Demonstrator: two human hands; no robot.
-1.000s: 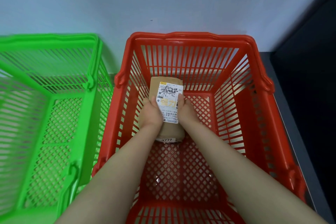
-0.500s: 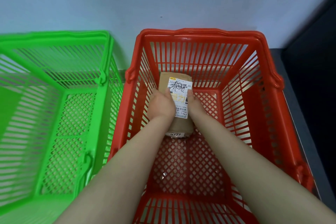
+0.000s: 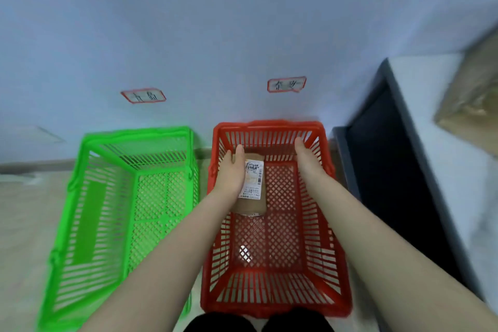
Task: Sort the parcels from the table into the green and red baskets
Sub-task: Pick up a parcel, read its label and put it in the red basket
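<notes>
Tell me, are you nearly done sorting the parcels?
One brown parcel lies in the red basket; the left hand touches it, the right hand is open, apart. The green basket looks empty. A blurred brown thing waits on the table, so more likely remains.

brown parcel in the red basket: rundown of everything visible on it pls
The parcel is a small oblong packet in brown kraft-looking wrap. A white shipping label covers its top, with a black scribble, fine print and a barcode along the right edge. A smaller white tag shows at the near end. It lies in the far half of the red basket, long axis toward the far wall. The left hand overlaps its left edge, fingers fairly straight. The right hand is clear of it.
</notes>
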